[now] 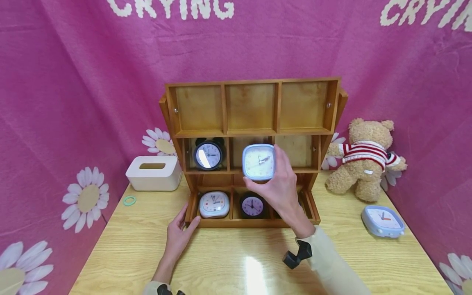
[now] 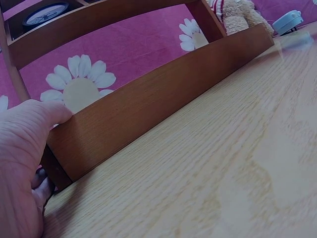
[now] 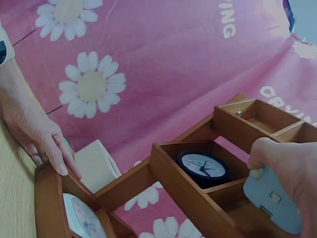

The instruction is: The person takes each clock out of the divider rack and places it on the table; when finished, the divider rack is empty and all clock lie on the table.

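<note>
My right hand [image 1: 278, 186] pinches a light blue square alarm clock [image 1: 259, 162] between thumb and fingers, in front of the middle compartment of the middle row. The clock's back [image 3: 272, 198] shows in the right wrist view. My left hand [image 1: 178, 235] grips the lower left corner of the brown wooden shelf [image 1: 254, 223], thumb on the front rim and fingers along the side. A black twin-bell alarm clock [image 1: 208, 155] stands in the middle row's left compartment. The bottom row holds a white rounded clock [image 1: 214, 204] at left and a black round clock [image 1: 252, 205] in the middle.
Another light blue alarm clock [image 1: 383, 221] lies on the table at the right. Behind it sits a teddy bear [image 1: 363, 159] in a striped sweater. A white tissue box [image 1: 155, 182] and a green ring [image 1: 129, 200] are at the left. My right wrist partly hides the bottom right compartment.
</note>
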A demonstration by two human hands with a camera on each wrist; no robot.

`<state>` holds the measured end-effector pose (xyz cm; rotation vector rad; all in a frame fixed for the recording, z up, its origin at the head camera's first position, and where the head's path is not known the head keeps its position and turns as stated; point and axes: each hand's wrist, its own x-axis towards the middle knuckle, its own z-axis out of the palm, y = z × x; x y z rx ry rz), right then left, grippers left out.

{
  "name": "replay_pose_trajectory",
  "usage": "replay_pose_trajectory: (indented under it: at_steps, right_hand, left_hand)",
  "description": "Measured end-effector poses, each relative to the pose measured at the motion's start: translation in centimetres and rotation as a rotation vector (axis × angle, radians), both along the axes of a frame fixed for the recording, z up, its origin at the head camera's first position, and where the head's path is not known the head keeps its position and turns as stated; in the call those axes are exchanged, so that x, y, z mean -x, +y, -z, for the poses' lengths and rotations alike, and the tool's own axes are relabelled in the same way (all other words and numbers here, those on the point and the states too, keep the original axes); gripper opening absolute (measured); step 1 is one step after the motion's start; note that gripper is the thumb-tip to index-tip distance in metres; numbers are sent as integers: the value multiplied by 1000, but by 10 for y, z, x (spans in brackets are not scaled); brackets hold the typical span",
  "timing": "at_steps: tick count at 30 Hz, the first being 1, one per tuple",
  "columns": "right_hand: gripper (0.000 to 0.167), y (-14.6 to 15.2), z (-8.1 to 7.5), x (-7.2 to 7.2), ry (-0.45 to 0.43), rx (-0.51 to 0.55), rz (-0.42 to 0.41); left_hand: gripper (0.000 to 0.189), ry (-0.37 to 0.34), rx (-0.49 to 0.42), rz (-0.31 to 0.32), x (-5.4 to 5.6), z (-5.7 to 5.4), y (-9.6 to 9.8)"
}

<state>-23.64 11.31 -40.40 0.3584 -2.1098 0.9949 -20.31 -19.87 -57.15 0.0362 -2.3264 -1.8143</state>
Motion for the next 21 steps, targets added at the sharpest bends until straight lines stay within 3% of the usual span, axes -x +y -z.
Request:
replay_pose_trajectory:
  at_steps: [21]
  right_hand:
    - [113,60,28,-40,34,0,55]
  left_hand:
    - [70,-3,-7,-6,2,2,1]
